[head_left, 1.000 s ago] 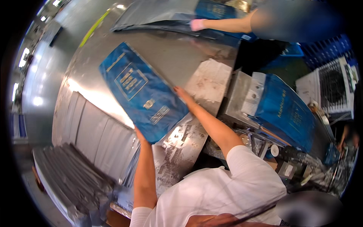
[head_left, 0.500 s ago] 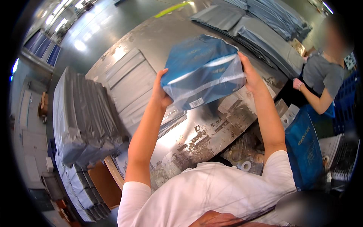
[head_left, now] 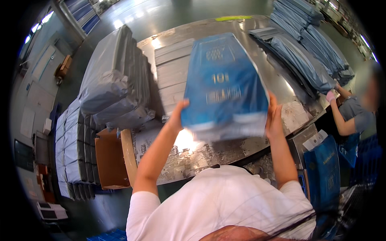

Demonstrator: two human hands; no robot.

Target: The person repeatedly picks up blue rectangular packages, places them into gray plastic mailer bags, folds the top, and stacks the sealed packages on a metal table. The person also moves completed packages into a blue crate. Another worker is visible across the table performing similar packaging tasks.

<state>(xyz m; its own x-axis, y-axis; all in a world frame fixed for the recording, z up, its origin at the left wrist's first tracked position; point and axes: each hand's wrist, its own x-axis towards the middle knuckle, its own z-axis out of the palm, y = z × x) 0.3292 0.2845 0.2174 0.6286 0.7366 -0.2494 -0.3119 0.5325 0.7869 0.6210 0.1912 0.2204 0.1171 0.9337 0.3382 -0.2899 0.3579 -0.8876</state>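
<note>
This looks like a factory workshop: a worn metal surface (head_left: 225,153), grey packs (head_left: 114,80) stacked by its left edge, bundles (head_left: 303,60) along its right edge, an open carton (head_left: 107,162) beside its near left corner, a co-worker (head_left: 349,118), a shiny floor (head_left: 161,17).

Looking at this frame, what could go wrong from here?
The left hand and right hand hold the blue package only by its sides, and its wrapping looks smooth, so it could slip. The tall grey stack stands on the left hand's side; swinging the package that way might knock it.
</note>
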